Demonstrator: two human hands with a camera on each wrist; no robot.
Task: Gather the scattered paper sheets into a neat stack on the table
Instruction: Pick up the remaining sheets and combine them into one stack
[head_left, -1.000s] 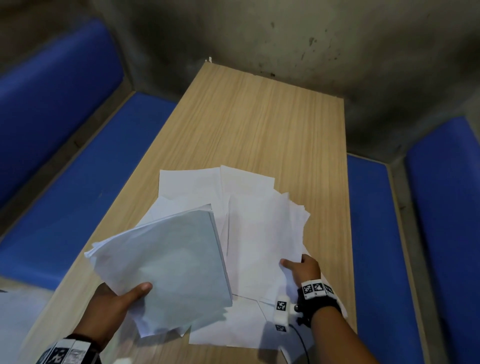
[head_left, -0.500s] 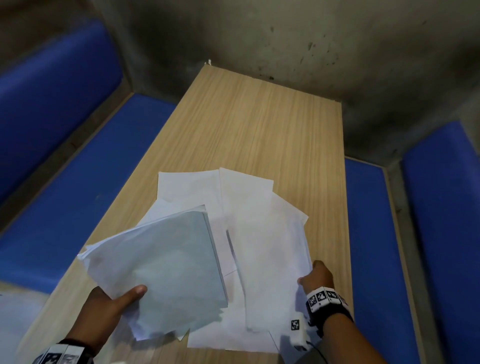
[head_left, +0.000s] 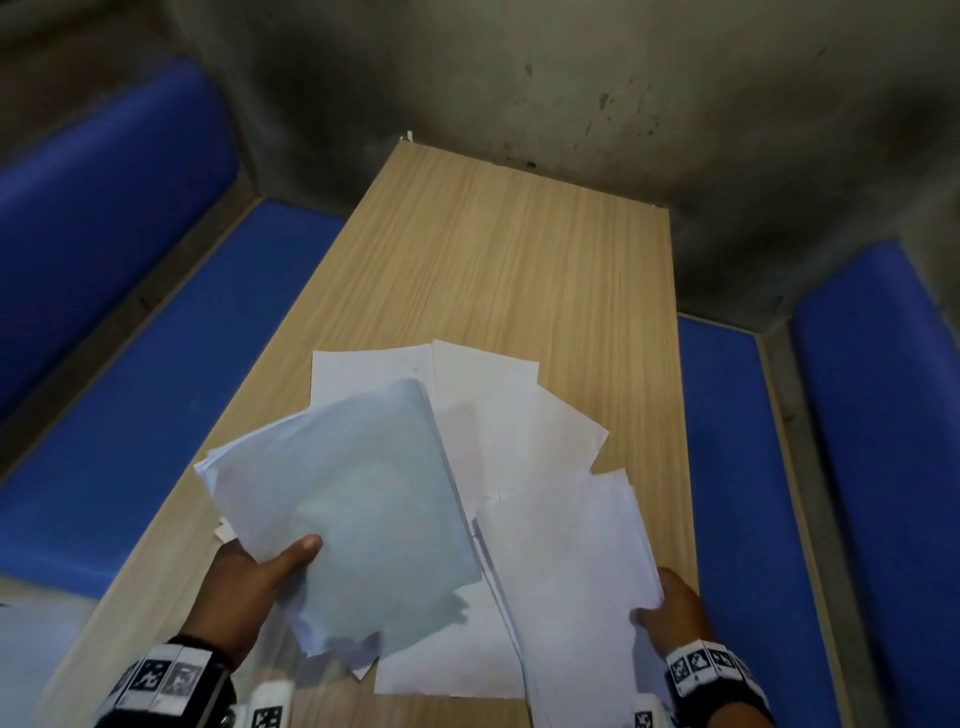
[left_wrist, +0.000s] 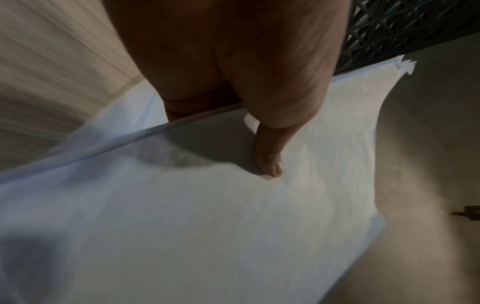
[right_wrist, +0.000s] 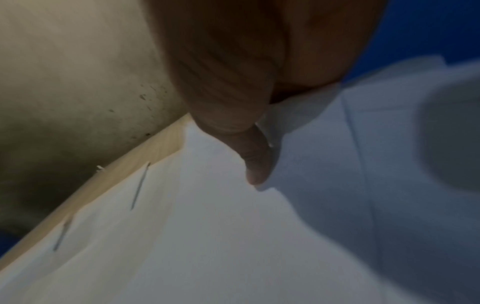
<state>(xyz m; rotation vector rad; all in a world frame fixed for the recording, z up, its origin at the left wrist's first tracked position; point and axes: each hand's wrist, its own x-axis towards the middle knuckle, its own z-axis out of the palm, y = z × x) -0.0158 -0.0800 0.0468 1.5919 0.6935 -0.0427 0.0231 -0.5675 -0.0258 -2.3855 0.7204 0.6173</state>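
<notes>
Left hand (head_left: 254, 582) grips a gathered bundle of sheets (head_left: 343, 499) at lower centre-left of the head view, thumb on top, raised off the wooden table (head_left: 498, 249). Right hand (head_left: 670, 613), lower right, pinches a smaller batch of sheets (head_left: 571, 561), thumb over the edge; wrist view is blurred, apparently several sheets. Loose sheets (head_left: 509, 415) lie overlapped at table centre.

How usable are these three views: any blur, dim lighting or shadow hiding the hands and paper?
Head view: dim but clear, wide-angle bend at the edges; left hand and right hand each hold paper. Left wrist view: streaked motion blur on the table, and the thumb throws a dark shadow on the bundle. Right wrist view: soft and dark throughout.
</notes>
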